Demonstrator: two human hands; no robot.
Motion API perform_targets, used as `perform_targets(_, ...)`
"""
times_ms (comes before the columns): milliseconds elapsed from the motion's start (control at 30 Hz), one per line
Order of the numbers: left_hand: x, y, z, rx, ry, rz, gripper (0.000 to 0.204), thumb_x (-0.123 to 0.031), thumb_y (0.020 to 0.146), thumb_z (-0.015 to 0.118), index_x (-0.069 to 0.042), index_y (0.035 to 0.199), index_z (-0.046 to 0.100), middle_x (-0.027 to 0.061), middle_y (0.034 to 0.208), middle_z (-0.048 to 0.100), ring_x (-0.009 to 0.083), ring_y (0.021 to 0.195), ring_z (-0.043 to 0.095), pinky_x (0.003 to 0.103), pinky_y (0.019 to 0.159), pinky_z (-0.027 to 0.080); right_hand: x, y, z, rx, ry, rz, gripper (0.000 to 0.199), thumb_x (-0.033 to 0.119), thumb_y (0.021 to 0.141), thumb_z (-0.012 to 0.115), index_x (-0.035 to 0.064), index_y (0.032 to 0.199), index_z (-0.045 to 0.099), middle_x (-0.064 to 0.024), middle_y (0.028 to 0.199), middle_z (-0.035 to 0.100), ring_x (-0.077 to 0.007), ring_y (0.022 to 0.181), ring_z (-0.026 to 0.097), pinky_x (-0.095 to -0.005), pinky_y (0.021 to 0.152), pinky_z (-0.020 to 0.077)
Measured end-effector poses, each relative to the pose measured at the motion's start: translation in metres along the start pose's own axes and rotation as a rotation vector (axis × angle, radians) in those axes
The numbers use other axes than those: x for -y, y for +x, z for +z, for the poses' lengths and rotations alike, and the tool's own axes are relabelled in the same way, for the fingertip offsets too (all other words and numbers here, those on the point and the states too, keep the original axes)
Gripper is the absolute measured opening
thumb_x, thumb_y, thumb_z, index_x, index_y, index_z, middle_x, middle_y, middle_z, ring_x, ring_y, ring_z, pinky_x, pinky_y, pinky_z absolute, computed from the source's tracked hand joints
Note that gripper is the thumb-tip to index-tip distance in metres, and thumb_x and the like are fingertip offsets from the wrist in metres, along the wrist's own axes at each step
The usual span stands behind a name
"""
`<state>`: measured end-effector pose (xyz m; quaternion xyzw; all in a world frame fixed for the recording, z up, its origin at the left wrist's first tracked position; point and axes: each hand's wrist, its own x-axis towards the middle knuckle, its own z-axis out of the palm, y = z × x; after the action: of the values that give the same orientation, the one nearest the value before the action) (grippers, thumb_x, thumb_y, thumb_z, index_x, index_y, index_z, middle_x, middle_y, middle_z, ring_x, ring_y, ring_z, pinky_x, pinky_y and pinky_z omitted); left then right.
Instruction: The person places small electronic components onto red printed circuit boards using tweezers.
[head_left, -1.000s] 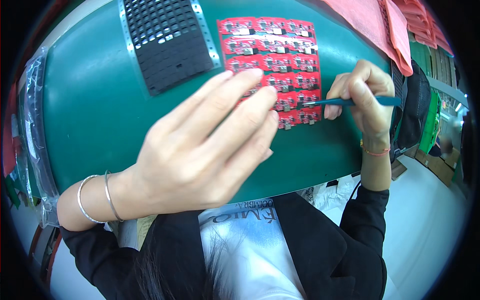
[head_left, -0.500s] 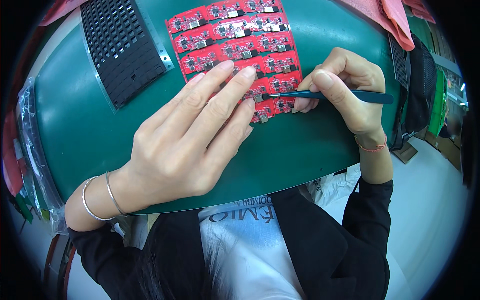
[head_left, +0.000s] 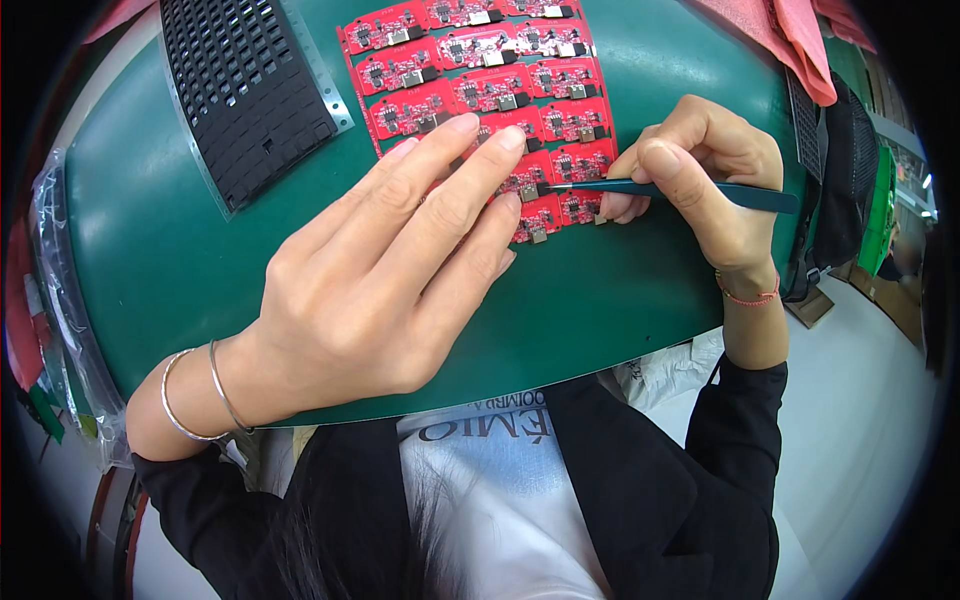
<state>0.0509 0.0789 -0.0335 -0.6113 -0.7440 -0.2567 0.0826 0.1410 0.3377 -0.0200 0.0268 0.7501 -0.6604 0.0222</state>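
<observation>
A red panel of several small circuit boards (head_left: 405,108) lies at the far middle of the green mat. Each visible board carries chips and a silver connector, many with a black piece at the connector's end. My left hand (head_left: 350,290) rests palm down over the panel's lower left, fingers stretched out, hiding some boards. In my right hand (head_left: 705,190) is a pair of dark tweezers (head_left: 757,198), pinched between thumb and fingers. Their tips point left and meet a small black piece (head_left: 545,188) beside a connector (head_left: 529,193) near my left fingertips. Whether the tips grip it is too small to tell.
A black sheet of small die-cut pieces (head_left: 262,125) on a clear backing lies left of the panel. Green mat (head_left: 570,300) covers the table. Clear plastic (head_left: 75,300) hangs along its left edge; pink cloth (head_left: 790,45) and a black bag (head_left: 850,180) are at the right.
The panel and both hands sit slightly farther right in the picture. The black sheet has shifted a little the same way. The tweezers' tips remain by the same connector.
</observation>
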Motion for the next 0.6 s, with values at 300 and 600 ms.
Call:
perform_targets(300,0.000,0.000,0.003,-0.021,0.014,-0.013,0.042,-0.007,0.069,0.082,-0.004,0.110,0.077,0.0153,0.125,0.071,0.0327,0.111,0.071,0.036,0.089,0.062,0.000,0.002,0.002,0.016,-0.020,-0.020,0.020,0.013,0.100,0.072,-0.0020,0.088,0.066,-0.0095,0.077,0.074,-0.0138,0.070,0.075,-0.0238,0.061,0.0597)
perform_targets(600,0.019,-0.006,-0.039,-0.077,0.059,-0.027,0.038,-0.009,0.075,0.081,0.000,0.111,0.076,0.0170,0.116,0.070,0.0340,0.100,0.071,0.041,0.084,0.061,0.041,0.043,0.012,-0.014,-0.149,-0.102,0.032,0.020,0.111,0.045,0.0002,0.087,0.054,-0.0215,0.078,0.071,-0.0213,0.065,0.068,-0.0314,0.062,0.0571)
